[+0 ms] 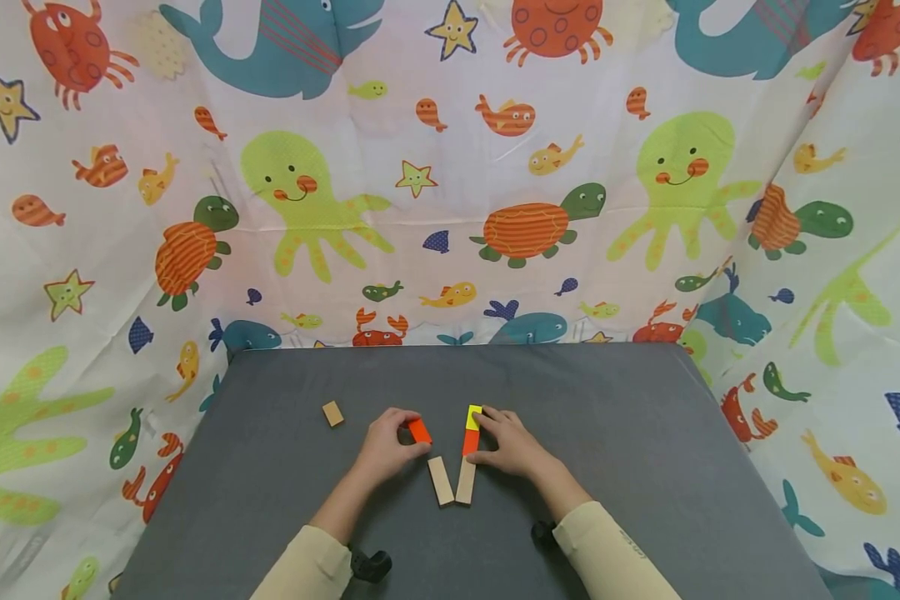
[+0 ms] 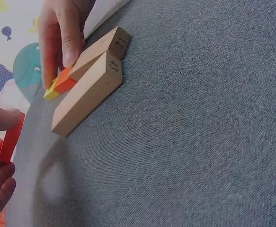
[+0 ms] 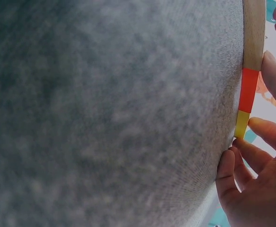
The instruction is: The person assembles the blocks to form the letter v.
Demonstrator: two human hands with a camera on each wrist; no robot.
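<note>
Grey cloth [image 1: 615, 517] lies beneath. Your left hand [image 1: 385, 443] pinches an orange block [image 1: 420, 431]; your right hand [image 1: 516, 448], loosely extended, touches a row: long wooden block [image 1: 466, 482] at six o'clock, second orange block [image 1: 470, 442], yellow block [image 1: 473, 417] at twelve. Only the head view shows a small block [image 1: 333, 413] at your left hand's ten o'clock; only the left wrist view, numbers [image 2: 114, 65] on wooden ends.

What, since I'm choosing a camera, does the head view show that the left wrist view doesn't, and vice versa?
Only the head view shows the small wooden block lying apart. Only the left wrist view shows numbers on the ends of the long wooden blocks. Both show those blocks, the left hand holding an orange block, and the right hand touching a yellow block.
</note>
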